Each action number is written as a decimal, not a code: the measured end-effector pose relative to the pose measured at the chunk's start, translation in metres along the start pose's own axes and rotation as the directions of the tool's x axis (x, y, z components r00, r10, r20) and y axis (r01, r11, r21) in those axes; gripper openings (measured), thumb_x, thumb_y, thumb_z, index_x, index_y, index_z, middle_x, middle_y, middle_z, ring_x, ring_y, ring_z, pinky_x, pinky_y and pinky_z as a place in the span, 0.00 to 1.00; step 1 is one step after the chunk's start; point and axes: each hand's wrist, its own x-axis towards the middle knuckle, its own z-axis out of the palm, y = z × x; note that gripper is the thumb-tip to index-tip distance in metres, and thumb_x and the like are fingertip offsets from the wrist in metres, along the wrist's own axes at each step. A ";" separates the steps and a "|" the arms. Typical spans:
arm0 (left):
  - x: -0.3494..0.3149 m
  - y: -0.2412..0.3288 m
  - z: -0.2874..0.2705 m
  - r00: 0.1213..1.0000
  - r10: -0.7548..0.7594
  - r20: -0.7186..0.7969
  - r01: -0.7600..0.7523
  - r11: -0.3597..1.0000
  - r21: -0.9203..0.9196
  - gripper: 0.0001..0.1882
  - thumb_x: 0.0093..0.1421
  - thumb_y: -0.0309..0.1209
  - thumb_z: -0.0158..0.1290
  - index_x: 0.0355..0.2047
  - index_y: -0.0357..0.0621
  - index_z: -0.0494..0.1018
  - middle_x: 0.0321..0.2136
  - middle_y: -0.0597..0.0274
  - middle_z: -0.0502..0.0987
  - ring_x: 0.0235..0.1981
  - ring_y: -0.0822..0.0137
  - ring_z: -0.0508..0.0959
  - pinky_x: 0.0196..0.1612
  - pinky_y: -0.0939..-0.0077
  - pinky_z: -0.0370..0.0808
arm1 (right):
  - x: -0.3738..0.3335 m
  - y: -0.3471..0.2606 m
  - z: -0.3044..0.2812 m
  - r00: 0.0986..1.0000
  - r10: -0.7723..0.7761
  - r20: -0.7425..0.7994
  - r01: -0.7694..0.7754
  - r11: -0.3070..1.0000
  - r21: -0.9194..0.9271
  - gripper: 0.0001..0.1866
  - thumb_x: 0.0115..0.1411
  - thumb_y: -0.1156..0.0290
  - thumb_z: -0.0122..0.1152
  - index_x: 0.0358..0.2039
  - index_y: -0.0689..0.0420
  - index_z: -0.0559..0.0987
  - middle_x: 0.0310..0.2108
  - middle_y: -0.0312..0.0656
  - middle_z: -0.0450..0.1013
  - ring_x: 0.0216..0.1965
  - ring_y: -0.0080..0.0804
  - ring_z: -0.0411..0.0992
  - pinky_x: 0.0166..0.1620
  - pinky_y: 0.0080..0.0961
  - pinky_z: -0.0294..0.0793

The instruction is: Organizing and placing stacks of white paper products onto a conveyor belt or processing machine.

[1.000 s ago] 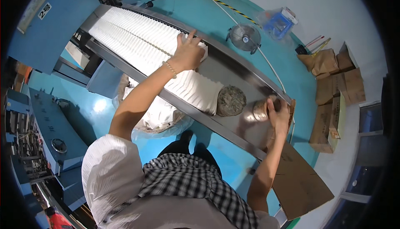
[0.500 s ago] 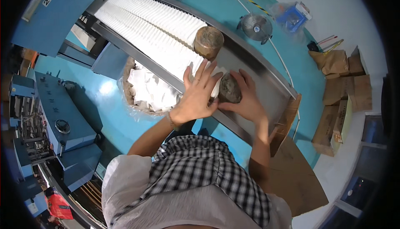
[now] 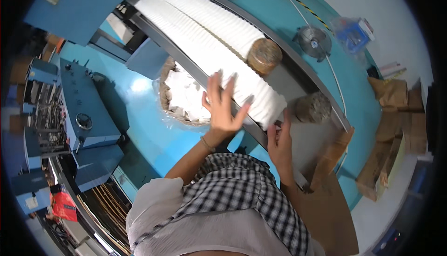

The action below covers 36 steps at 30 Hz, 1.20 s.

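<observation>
Two long rows of thin white folded sheets (image 3: 205,46) stand packed side by side in a metal trough. My left hand (image 3: 226,109) is spread open at the near row, its fingers along the side and top by the trough's near rail. My right hand (image 3: 280,149) is at that row's right end, fingers stretched out and apart, fingertips close to the last sheets; whether they touch is unclear. Beyond its fingertips a brown-grey cylindrical block (image 3: 314,108) sits in the trough, apart from the row. A second brown cylindrical block (image 3: 264,56) stands against the far row's end.
A round bin (image 3: 164,86) lined with clear plastic holds loose white pieces below the near rail (image 3: 186,60). Cardboard (image 3: 330,151) stands at the trough's right end. Blue machines (image 3: 91,116) are on the left. A floor fan (image 3: 314,41) and cardboard boxes (image 3: 384,163) lie beyond.
My right hand has let go of the near block, which now sits farther right, away from the row. The near row's end is exposed. The whole view has shifted.
</observation>
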 end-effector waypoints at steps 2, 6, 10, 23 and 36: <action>0.032 -0.042 0.002 0.980 -0.073 -0.184 0.085 0.995 0.056 0.41 0.59 0.48 0.58 0.67 0.40 0.58 0.68 0.39 0.52 0.70 0.39 0.50 0.65 0.39 0.40 | 0.003 0.008 0.019 0.971 -0.232 -0.054 0.220 0.960 -0.173 0.33 0.70 0.63 0.52 0.69 0.65 0.55 0.52 0.63 0.71 0.43 0.49 0.78 0.42 0.35 0.77; 0.117 -0.138 -0.011 0.906 -0.263 -0.333 0.310 0.946 0.096 0.47 0.59 0.56 0.57 0.66 0.33 0.57 0.65 0.44 0.61 0.70 0.43 0.51 0.65 0.38 0.43 | 0.002 -0.001 0.036 0.952 -0.302 -0.047 0.264 0.890 -0.372 0.31 0.70 0.64 0.53 0.67 0.66 0.58 0.51 0.64 0.72 0.42 0.52 0.78 0.38 0.37 0.79; 0.183 -0.188 -0.029 0.822 -0.442 -0.358 0.473 0.881 -0.002 0.51 0.54 0.61 0.58 0.65 0.32 0.59 0.65 0.44 0.63 0.71 0.50 0.52 0.64 0.36 0.45 | -0.001 -0.008 0.037 0.982 -0.187 -0.032 0.170 0.940 -0.295 0.31 0.69 0.64 0.55 0.66 0.66 0.60 0.56 0.65 0.69 0.52 0.53 0.75 0.46 0.36 0.79; 0.215 -0.215 -0.032 0.765 -0.473 -0.436 0.537 0.843 0.027 0.48 0.46 0.63 0.62 0.59 0.42 0.71 0.59 0.49 0.69 0.67 0.53 0.56 0.61 0.35 0.49 | 0.008 -0.007 0.041 0.947 -0.302 -0.111 0.242 0.895 -0.374 0.35 0.65 0.62 0.62 0.66 0.66 0.61 0.55 0.61 0.69 0.52 0.54 0.74 0.47 0.37 0.77; 0.206 -0.198 -0.051 0.972 -0.220 -0.086 0.232 0.958 0.169 0.33 0.50 0.55 0.58 0.42 0.37 0.71 0.33 0.49 0.78 0.41 0.50 0.77 0.54 0.58 0.58 | 0.009 -0.007 0.031 0.925 -0.287 -0.249 0.135 0.860 -0.492 0.45 0.53 0.52 0.74 0.67 0.54 0.64 0.67 0.70 0.47 0.66 0.70 0.54 0.58 0.60 0.66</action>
